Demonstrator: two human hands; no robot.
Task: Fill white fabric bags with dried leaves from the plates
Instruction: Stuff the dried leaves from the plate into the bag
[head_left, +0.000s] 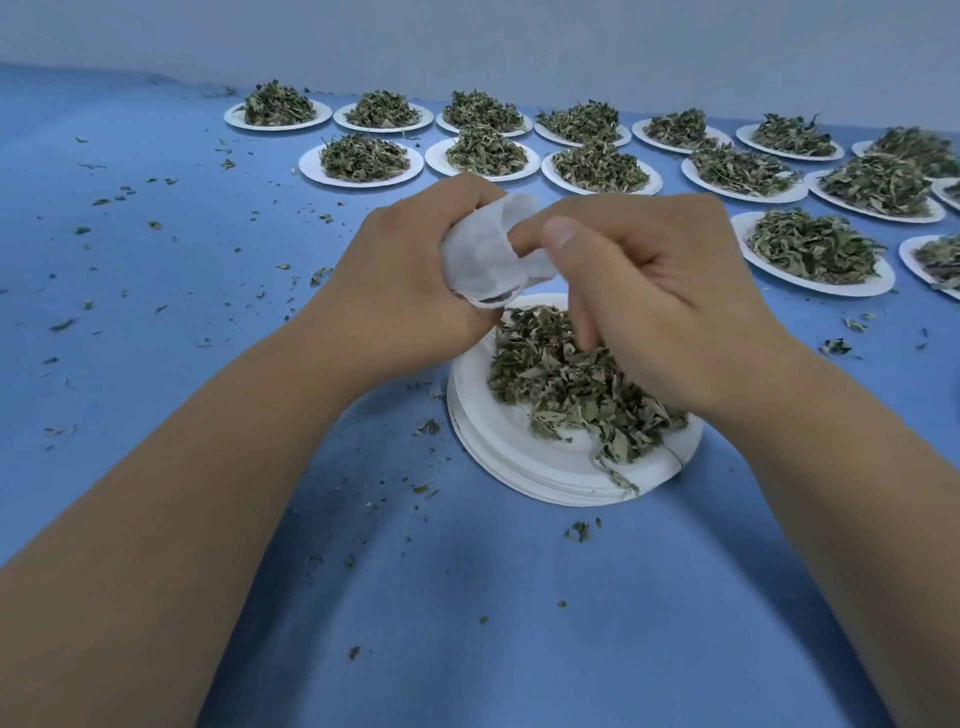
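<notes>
Left hand (415, 280) grips a white fabric bag (483, 254), right hand (654, 301) pinching its mouth, just above the near plate (519, 457) of dried leaves (571, 384); filling looks underway, and the next move likely needs that mouth held wide for more.

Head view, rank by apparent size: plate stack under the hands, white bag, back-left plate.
1. The plate stack.
2. The white bag and back-left plate look alike in width; the plate is farther away, the bag crumpled, so unranked.
</notes>
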